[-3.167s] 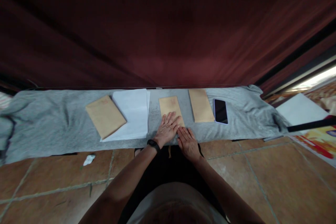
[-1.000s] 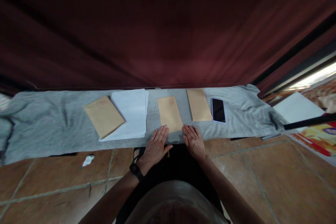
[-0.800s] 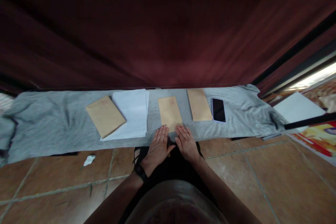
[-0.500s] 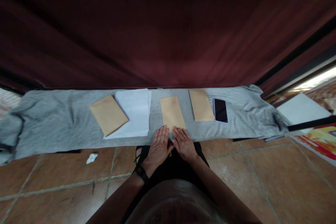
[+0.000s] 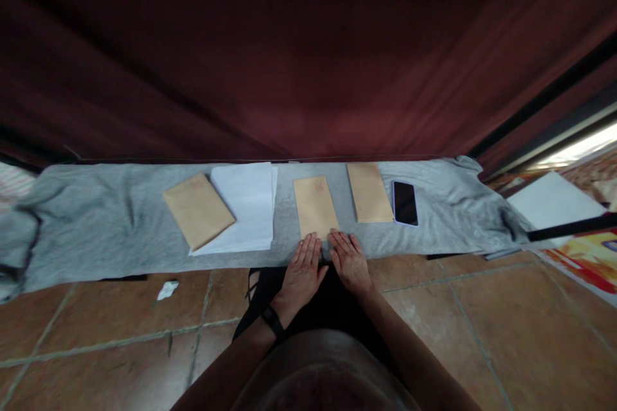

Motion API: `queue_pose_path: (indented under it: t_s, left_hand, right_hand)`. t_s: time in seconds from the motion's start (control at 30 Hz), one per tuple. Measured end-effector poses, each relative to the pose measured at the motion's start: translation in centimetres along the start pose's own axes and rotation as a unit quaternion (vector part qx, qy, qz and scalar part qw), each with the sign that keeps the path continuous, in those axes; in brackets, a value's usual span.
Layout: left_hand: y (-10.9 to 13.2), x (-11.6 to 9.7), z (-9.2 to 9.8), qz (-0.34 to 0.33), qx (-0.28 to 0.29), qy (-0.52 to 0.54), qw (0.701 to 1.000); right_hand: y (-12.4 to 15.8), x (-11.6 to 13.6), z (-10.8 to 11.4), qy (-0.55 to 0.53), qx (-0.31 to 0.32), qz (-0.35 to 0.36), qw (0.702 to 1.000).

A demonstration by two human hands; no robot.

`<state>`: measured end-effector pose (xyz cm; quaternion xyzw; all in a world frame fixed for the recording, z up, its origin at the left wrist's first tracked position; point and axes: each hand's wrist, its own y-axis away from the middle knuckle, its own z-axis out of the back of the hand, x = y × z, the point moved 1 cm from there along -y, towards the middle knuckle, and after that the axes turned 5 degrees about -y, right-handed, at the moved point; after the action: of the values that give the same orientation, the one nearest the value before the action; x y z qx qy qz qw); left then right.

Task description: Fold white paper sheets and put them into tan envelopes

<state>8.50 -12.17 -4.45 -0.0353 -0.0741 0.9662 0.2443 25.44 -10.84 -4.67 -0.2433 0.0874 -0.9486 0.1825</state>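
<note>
A tan paper envelope (image 5: 315, 205) lies flat in front of me on a grey cloth (image 5: 120, 205). The fingertips of my left hand (image 5: 303, 270) rest on its near left corner, the fingers stretched out flat. On the near right corner lie the fingertips of my right hand (image 5: 349, 263), also flat and open. Neither hand grips anything. Another tan envelope (image 5: 370, 192) is to the right of the middle one. Further left, a tan envelope or stack of them (image 5: 198, 210) lies slanted, partly over white paper sheets (image 5: 248, 205).
Just right of the right-hand envelope lies a phone (image 5: 405, 203) with a dark screen. A dark red curtain (image 5: 308, 77) hangs along the far edge of the cloth-covered surface. A white scrap (image 5: 167, 289) lies on the tiled floor (image 5: 120, 359). A white panel (image 5: 554, 205) stands at the far right.
Both hands have shifted slightly to the right along the envelope's near edge, and sit a little further apart. The envelopes, paper and phone have hardly moved.
</note>
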Motion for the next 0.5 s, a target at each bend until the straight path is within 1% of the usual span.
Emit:
queue_pose_path:
  t_s: [0.1,0.2,0.27,0.4,0.5]
  left_hand:
    - [0.3,0.4,0.4,0.008,-0.008,0.004,1.000]
    - [0.4,0.3,0.3,0.015,-0.012,0.006,1.000]
    - [0.4,0.2,0.1,0.017,-0.013,0.006,1.000]
    - [0.3,0.2,-0.6,0.015,-0.016,0.008,1.000]
    - [0.4,0.4,-0.6,0.016,-0.014,0.009,1.000]
  right_hand:
    - [0.2,-0.8,0.4,0.004,-0.012,-0.010,1.000]
    - [0.3,-0.7,0.5,0.010,-0.029,-0.025,0.999]
    - [0.2,0.0,0.2,0.010,-0.039,-0.028,0.999]
    - [-0.3,2.1,-1.2,-0.016,-0.013,0.018,1.000]
    - [-0.4,2.6,-1.9,-0.019,-0.013,0.021,0.999]
